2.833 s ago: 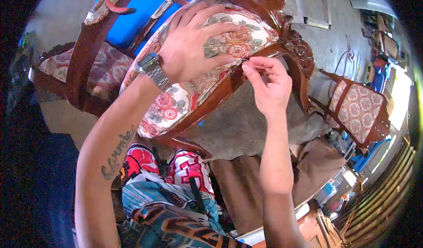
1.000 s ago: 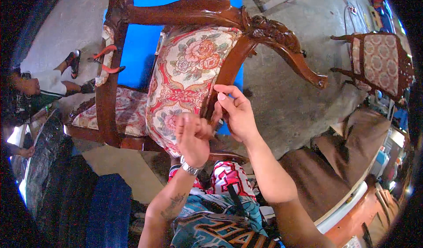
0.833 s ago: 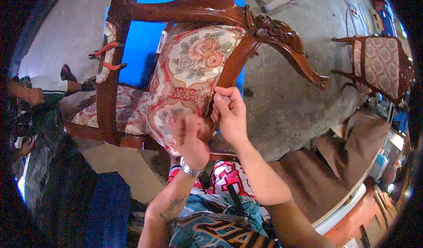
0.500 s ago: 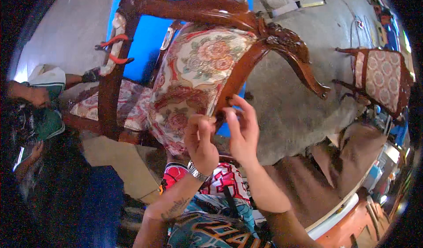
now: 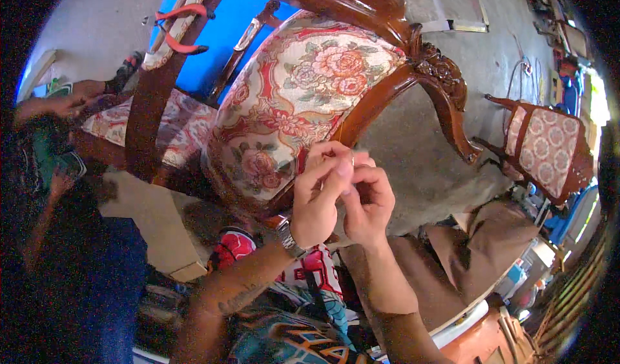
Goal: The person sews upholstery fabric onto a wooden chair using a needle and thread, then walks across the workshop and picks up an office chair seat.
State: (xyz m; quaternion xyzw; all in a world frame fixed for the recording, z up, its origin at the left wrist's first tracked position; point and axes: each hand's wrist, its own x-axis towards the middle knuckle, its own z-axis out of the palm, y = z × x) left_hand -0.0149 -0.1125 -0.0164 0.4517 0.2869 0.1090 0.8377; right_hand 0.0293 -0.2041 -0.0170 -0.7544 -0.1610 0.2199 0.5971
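Both hands meet in front of an upholstered chair seat with floral fabric and carved, glossy brown wood. My left hand, with a metal watch at its wrist, is closed, thumb and fingertips pinched together. Pressed against it, my right hand is closed in a pinch too. Whatever lies between the fingertips is too small to tell; a faint thin line seems to rise from them toward the seat's edge. Red-handled pliers hang on the padded armrest at the upper left.
Another person's arm shows at the far left. A second upholstered chair lies tipped on the concrete floor at right. Brown sheet material spreads at the lower right, cardboard at the lower left. Blue sheeting lies behind the chair.
My hands, apart a moment earlier, have come together at the fingertips. The view has shifted, so the chair looks larger and closer.
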